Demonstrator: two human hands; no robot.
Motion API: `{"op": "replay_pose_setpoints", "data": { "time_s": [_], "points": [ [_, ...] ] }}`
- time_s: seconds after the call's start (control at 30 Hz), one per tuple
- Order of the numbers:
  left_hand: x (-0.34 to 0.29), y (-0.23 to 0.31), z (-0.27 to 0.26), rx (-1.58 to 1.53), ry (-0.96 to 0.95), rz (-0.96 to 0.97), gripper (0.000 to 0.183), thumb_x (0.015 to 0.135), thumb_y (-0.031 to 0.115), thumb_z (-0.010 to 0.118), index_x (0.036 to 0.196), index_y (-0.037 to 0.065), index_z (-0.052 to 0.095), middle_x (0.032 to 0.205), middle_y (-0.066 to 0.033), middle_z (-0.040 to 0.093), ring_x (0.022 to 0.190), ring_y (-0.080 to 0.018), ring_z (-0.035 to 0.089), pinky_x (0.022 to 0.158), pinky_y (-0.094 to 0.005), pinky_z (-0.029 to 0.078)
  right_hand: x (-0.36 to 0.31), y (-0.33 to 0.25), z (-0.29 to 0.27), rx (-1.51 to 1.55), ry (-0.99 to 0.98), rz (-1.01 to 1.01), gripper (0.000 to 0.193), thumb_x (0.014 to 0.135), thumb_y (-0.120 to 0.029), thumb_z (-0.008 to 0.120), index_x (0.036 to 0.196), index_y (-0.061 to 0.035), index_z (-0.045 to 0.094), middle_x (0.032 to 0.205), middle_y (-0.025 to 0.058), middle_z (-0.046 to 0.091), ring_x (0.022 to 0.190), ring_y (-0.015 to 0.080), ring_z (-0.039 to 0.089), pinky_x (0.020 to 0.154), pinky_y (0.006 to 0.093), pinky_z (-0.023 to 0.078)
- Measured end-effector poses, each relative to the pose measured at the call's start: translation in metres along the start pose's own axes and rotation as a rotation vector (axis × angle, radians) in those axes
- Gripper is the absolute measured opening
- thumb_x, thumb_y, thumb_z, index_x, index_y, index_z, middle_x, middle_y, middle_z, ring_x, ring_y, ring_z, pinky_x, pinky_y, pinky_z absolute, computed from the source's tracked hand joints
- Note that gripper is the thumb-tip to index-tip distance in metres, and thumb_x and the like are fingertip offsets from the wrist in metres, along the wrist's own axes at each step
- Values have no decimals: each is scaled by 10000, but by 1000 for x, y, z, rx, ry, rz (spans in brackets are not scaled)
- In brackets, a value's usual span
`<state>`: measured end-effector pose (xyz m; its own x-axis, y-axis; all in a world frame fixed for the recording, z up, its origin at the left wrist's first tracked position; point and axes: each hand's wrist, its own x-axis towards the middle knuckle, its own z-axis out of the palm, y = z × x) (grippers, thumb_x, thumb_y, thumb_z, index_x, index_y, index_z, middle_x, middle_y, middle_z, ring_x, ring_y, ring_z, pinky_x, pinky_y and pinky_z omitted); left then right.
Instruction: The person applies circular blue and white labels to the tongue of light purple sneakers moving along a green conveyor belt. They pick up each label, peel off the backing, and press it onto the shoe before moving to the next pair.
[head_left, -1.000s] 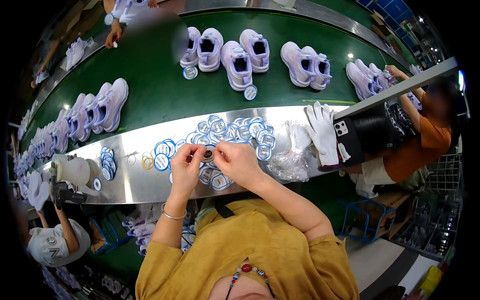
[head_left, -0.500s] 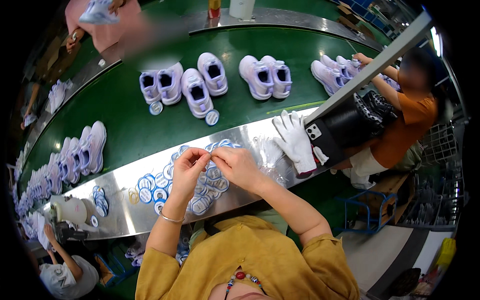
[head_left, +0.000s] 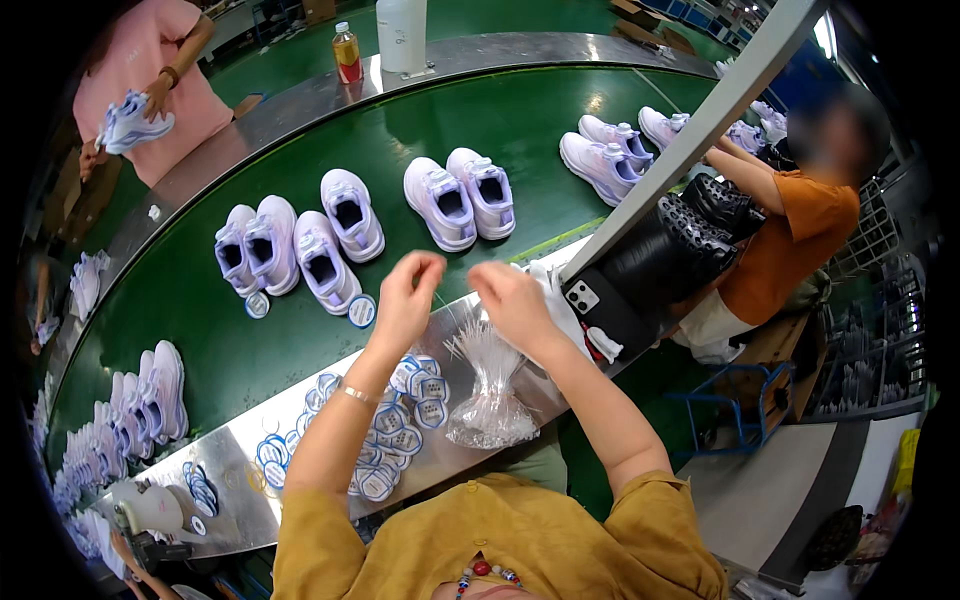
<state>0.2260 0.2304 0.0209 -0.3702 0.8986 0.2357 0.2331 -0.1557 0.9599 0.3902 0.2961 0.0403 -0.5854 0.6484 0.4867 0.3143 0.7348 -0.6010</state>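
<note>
Mustard-yellow shirt (head_left: 490,525) with loose sleeves (head_left: 318,530); silver bracelet (head_left: 357,395) beyond its left sleeve; colourful beaded necklace (head_left: 482,568) at its neckline.

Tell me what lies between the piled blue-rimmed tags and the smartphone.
The head view shows a bundle of clear plastic strands, then a white glove, partly hidden by the right hand.

Belt (head_left: 538,175): gap left of post (head_left: 695,140) between shoe pairs (head_left: 435,185)
Bench (head_left: 240,515): round tags (head_left: 404,440), clear bundle (head_left: 492,400) crowd post's left
</note>
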Motion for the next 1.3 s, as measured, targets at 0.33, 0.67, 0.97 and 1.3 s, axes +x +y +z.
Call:
{"op": "replay_pose_setpoints", "data": {
  "time_s": [0.33,0.67,0.97,1.3],
  "points": [
    [63,-55,18,314,-32,121,394,804,-73,452,1190,-36,517,1085,-181,570,857,-298,624,791,-346,487,26,54,15,-526,22,-83,45,764,-59,558,806,-73,550,782,95,552,739,272,615,588,403,500],
    [33,-42,19,-352,84,-399,101,899,66,574,965,-10,576,875,-85,641,760,-141,649,604,-221,501,33,54,41,-376,-76,-148,32,774,-77,561,806,-82,560,775,77,551,743,258,620,574,390,500],
    [32,-43,5,-294,195,-324,77,875,101,631,893,26,624,814,-33,647,698,-97,621,516,-191,445,33,55,33,36,-75,3,157,897,-85,494,1002,-22,592,970,159,631,846,356,617,696,421,493],
    [36,-19,30,-259,-14,-71,32,925,56,552,928,25,550,790,-11,608,677,-65,574,507,-188,446,52,40,22,442,-70,115,180,903,-68,549,1063,8,573,827,108,657,682,162,613,605,291,486]
  ]
}}
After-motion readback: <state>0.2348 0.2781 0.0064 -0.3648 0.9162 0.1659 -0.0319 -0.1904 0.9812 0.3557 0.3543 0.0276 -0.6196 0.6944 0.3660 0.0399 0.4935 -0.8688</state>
